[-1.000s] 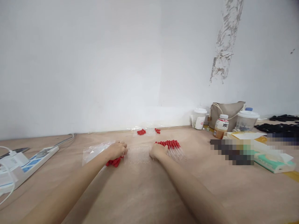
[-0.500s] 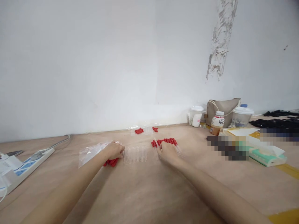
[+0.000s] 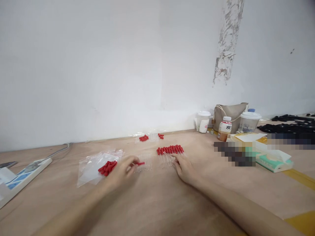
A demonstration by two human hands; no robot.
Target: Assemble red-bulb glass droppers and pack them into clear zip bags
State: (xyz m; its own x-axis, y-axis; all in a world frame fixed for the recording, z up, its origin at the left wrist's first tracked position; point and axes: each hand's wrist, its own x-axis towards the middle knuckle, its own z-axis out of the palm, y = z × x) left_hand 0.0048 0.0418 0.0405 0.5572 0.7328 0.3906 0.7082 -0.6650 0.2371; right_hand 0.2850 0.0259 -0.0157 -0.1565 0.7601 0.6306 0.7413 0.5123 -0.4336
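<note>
My left hand (image 3: 128, 167) pinches a small red rubber bulb (image 3: 140, 163) above a row of thin clear tubes (image 3: 147, 160). Beside that hand, a pile of red rubber bulbs (image 3: 107, 167) lies on clear zip bags (image 3: 90, 168). My right hand (image 3: 184, 167) is closed at its fingertips on a thin clear tube (image 3: 167, 154), which slants to the left. Just beyond it, a row of red-bulbed droppers (image 3: 170, 149) lies side by side, their clear stems toward me and partly covered by my fingers.
Against the wall sit bags with more red bulbs (image 3: 144, 138). To the right stand a lidded paper cup (image 3: 203, 122), a drink bottle (image 3: 224, 128), a grey bag (image 3: 230, 114), a clear tub (image 3: 249, 122) and a tissue pack (image 3: 273, 161). A power strip (image 3: 27, 178) lies at left.
My left hand has come away from the pile, moving right with a red bulb in its fingers. The clear tube at my right hand has tipped from steep to slanted.
</note>
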